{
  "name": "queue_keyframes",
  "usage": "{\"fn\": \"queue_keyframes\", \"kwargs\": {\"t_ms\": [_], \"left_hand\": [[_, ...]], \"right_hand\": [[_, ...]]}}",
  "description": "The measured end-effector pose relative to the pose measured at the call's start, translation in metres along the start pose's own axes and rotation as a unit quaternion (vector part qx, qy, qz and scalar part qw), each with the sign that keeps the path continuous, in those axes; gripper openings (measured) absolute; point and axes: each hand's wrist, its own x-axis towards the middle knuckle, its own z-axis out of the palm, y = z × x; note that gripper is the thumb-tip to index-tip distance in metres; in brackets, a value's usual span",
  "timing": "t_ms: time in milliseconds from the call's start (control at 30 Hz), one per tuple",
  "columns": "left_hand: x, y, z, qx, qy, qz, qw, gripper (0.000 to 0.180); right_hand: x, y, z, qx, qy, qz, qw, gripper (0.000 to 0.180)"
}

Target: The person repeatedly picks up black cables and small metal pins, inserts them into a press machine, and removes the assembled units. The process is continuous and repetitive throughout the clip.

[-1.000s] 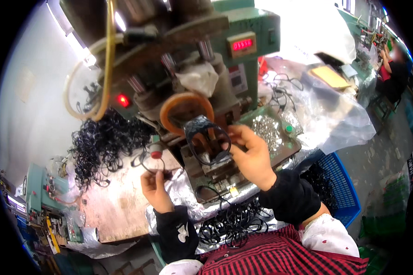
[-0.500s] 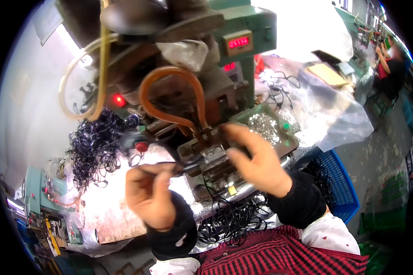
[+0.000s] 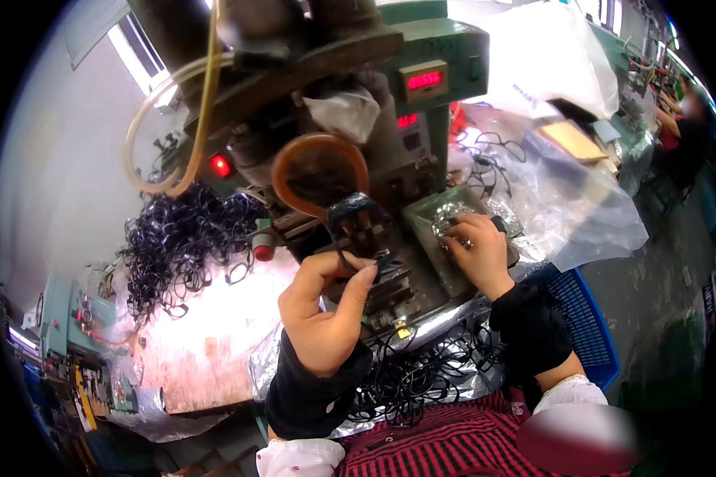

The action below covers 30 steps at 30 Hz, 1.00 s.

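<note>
My left hand [image 3: 326,310] pinches a thin black loop [image 3: 358,208] between thumb and forefinger, right in front of the machine's metal fixture [image 3: 394,278]. The loop rises in front of the machine, and its lower end is at my fingertips. My right hand [image 3: 481,254] reaches into a shallow greenish tray [image 3: 426,238] on the right. Its fingers are bent together over small shiny metal pieces [image 3: 452,213]; whatever lies between the fingertips is too small to make out.
The green press [image 3: 445,52] with red displays towers ahead, an orange hose [image 3: 358,163] curling at its front. Tangled black loops [image 3: 179,238] lie on the left bench, more [image 3: 414,374] near my lap. A red button [image 3: 262,252] and a blue basket [image 3: 585,318] flank the work area.
My left hand has moved right and brought the black loop up to the fixture. My right hand has left the fixture and moved right into the tray of metal pieces.
</note>
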Motion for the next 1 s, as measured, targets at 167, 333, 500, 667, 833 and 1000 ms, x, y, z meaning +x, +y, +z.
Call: {"fn": "queue_keyframes", "kwargs": {"t_ms": [167,333,500,667,833,1000], "left_hand": [[-0.016,0.003,-0.005,0.028,0.010,0.002,1.000,0.017],[-0.055,-0.040,-0.037,0.202,0.102,0.162,0.961,0.031],[-0.003,-0.151,-0.150,0.308,0.179,-0.005,0.934,0.017],[0.012,-0.312,-0.254,0.545,0.088,-0.032,0.833,0.029],[0.001,-0.287,-0.221,0.460,-0.005,-0.202,0.864,0.015],[-0.060,-0.188,-0.181,0.384,0.003,-0.156,0.910,0.009]], "right_hand": [[0.015,-0.005,0.021,-0.103,-0.059,-0.110,0.987,0.006],[-0.008,0.002,-0.010,-0.001,0.026,0.052,0.998,0.011],[-0.012,-0.017,-0.029,0.225,0.026,0.206,0.952,0.013],[0.003,-0.033,-0.014,0.300,-0.022,0.202,0.932,0.014],[-0.022,-0.014,-0.026,0.205,0.004,0.224,0.953,0.013],[-0.054,-0.004,-0.059,0.185,0.058,0.254,0.948,0.014]]}}
